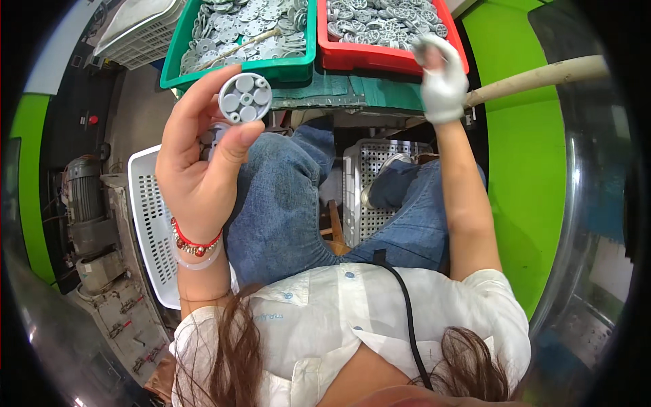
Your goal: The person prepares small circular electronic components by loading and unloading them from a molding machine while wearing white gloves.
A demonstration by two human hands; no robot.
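My left hand [196, 149] is raised over my left thigh, thumb and fingers pinching a round grey plastic wheel-like part [247, 99] by its rim. Its face shows several round discs inside a raised ring. A second grey part [211, 138] is tucked against the palm, partly hidden by the fingers. My right hand [444, 78] wears a white glove with a bare fingertip showing. It is at the near right edge of the red crate [380, 60], fingers curled together. Blur hides what is between them. Spoked grey wheels [380, 20] fill that crate.
Left of the red crate, a green crate [305, 66] holds many flat grey discs [251, 41] and a thin stick [241, 47]. White perforated baskets [150, 224] stand beside and between my legs. A wooden pole [536, 80] juts in at right; a motor [87, 190] is at left.
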